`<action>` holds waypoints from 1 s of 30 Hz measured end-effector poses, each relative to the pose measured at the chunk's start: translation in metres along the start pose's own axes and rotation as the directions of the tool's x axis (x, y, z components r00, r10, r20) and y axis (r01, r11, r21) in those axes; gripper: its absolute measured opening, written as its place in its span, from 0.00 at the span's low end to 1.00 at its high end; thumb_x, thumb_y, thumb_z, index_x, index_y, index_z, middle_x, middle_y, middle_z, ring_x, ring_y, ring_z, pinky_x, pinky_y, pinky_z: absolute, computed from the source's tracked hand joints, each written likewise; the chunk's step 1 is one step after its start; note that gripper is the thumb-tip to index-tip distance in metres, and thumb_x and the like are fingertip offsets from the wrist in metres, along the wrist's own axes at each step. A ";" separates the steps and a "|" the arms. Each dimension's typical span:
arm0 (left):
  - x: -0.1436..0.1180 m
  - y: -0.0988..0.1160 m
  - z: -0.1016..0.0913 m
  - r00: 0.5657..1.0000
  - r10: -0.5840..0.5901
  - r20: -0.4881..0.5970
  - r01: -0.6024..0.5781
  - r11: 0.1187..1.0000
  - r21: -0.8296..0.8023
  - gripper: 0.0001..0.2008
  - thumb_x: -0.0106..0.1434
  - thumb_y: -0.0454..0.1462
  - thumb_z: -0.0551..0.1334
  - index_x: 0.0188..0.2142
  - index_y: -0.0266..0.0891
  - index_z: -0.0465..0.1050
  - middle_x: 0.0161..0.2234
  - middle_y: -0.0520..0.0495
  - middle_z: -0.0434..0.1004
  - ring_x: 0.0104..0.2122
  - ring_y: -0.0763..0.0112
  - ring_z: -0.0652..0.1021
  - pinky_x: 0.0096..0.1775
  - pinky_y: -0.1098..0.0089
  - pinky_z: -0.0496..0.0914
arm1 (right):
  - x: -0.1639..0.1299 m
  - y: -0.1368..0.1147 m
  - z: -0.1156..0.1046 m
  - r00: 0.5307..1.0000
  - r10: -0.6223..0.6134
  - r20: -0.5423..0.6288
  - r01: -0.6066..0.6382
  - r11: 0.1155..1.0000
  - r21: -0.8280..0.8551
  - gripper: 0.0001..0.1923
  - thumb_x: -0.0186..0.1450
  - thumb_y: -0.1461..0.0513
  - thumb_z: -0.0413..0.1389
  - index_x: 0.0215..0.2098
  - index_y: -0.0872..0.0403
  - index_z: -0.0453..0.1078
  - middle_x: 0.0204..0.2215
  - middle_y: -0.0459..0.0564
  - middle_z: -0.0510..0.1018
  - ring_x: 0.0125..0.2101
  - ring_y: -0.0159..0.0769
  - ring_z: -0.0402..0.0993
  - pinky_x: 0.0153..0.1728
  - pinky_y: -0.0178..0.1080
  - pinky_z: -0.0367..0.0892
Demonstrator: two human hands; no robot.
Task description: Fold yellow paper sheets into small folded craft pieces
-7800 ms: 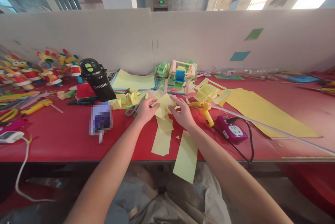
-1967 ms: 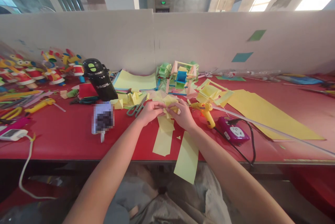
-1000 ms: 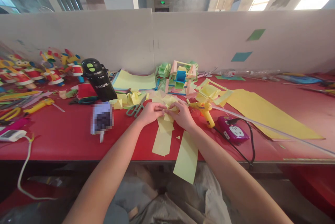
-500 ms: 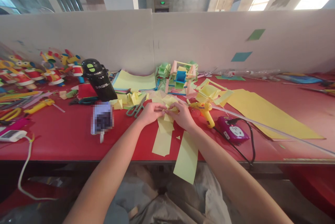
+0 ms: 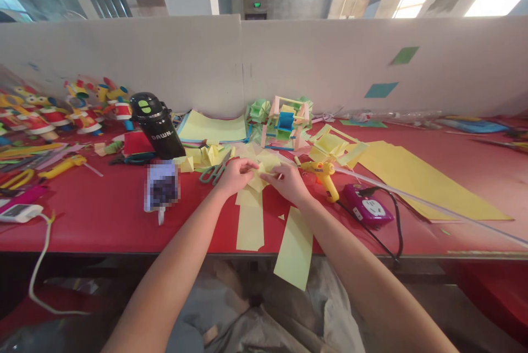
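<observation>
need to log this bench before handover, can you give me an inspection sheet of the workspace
surface: red table, crowded with craft material.
job's things: small folded yellow paper piece held between both hands; yellow paper strips lie below it, one overhanging the front edge.
clutter: scissors, black bottle, glue gun, paper wheel model, toy figures.
hands: left hand and right hand both pinch the paper piece.
cables: black cord at purple power strip; white cable hangs off the left edge.
surroundings: white partition behind.
</observation>
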State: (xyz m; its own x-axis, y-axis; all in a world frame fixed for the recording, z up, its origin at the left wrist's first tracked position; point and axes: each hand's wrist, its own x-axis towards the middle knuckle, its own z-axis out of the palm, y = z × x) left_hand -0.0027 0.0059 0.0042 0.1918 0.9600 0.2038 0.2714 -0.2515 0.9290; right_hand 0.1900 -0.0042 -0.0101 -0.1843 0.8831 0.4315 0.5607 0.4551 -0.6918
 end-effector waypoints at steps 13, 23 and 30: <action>-0.004 0.008 0.003 1.000 0.023 0.001 -0.023 0.999 -0.039 0.09 0.52 0.30 0.62 0.33 0.37 0.78 0.36 0.47 0.82 0.35 0.67 0.80 0.40 0.66 0.74 | 0.001 -0.004 0.000 0.998 -0.022 -0.061 0.023 1.000 0.020 0.34 0.59 0.36 0.57 0.13 0.53 0.56 0.19 0.45 0.61 0.21 0.30 0.58 0.23 0.36 0.54; 0.000 0.007 -0.004 0.988 -0.019 -0.152 0.000 0.993 -0.120 0.10 0.50 0.32 0.62 0.33 0.37 0.78 0.32 0.49 0.81 0.33 0.69 0.77 0.35 0.71 0.70 | 0.000 -0.004 0.003 0.999 0.013 -0.051 0.008 0.917 0.399 0.26 0.58 0.48 0.65 0.50 0.49 0.68 0.36 0.48 0.76 0.31 0.35 0.74 0.33 0.40 0.73; 0.001 0.004 -0.003 0.989 -0.026 -0.143 0.000 0.983 -0.183 0.11 0.50 0.33 0.62 0.35 0.37 0.78 0.34 0.49 0.81 0.34 0.69 0.78 0.36 0.71 0.69 | 0.002 -0.010 0.002 0.991 0.093 0.096 -0.132 0.769 0.626 0.31 0.56 0.49 0.66 0.53 0.49 0.66 0.36 0.49 0.80 0.35 0.40 0.79 0.42 0.47 0.77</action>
State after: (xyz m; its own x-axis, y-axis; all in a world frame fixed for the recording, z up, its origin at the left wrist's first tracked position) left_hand -0.0048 0.0059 0.0091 0.0472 0.9740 0.2214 0.0947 -0.2250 0.9697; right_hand 0.1823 -0.0066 -0.0032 -0.2079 0.9284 0.3080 -0.0499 0.3044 -0.9512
